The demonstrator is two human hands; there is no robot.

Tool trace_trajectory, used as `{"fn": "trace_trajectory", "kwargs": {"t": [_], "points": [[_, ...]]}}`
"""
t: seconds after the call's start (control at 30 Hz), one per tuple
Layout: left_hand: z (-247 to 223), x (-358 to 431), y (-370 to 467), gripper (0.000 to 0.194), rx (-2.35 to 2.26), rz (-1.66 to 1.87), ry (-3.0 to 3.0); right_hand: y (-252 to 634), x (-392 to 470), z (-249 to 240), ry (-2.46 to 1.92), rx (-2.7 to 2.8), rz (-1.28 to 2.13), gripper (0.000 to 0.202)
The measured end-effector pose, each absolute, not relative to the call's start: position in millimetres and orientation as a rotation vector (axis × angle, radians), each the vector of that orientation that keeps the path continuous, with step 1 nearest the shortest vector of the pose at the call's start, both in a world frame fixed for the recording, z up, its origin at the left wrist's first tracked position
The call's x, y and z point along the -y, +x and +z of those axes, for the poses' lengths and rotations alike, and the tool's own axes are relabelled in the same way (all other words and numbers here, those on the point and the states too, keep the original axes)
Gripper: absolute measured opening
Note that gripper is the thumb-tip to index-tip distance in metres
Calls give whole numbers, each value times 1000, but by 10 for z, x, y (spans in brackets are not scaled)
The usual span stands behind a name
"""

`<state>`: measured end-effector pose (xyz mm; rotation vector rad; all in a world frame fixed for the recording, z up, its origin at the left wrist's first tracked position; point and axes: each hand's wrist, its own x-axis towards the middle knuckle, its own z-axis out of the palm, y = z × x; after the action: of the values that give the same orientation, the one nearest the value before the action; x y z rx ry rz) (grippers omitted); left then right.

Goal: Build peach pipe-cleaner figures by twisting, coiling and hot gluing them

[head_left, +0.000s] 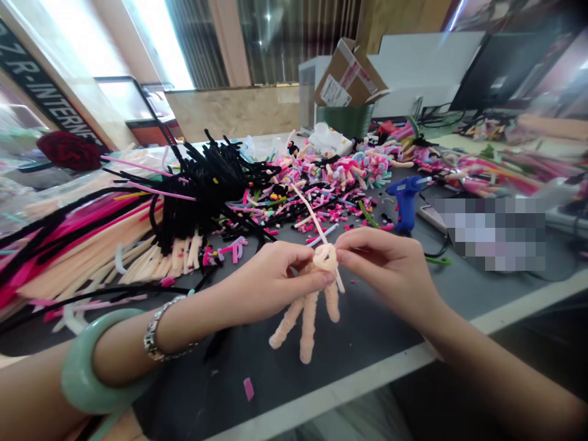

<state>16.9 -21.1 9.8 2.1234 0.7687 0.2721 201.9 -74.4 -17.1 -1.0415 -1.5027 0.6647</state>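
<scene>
- A pixelated patch masks most of a flat object (432, 219) at right, and the far-right heap (500, 164) is blurred.
- Fingertips cover part of the peach fuzzy piece (309, 318), held over the near middle of the worktop (367, 331).
- The left hand (275, 278) pinches it from the left.
- The right hand (390, 260), thumb and fingertips together, pinches its coil (327, 258) at the right edge.
</scene>
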Motion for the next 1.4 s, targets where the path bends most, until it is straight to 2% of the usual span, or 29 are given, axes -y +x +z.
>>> {"fn": "trace_trajectory", "kwargs": {"t": [0.17, 0.37, 0.67, 1.07, 1.2, 1.4], "points": [[50, 200, 184, 30, -629, 303, 1841, 2022, 746, -171, -1039, 1482, 660, 3], [39, 199, 183, 23, -405, 262, 1536, 2056, 770, -149, -944, 1475, 687, 17], [19, 175, 151, 19, -316, 314, 1497, 2051, 809, -155, -799, 1517, 579, 15], [35, 218, 137, 29, -393, 309, 1476, 1999, 847, -161, -667, 1506, 739, 21], [42, 221, 122, 30, -372, 226, 1459, 1998, 850, -175, -648, 1506, 753, 26], [41, 215, 107, 36, -437, 284, 1536, 2002, 848, -191, -650, 1533, 721, 31]]}}
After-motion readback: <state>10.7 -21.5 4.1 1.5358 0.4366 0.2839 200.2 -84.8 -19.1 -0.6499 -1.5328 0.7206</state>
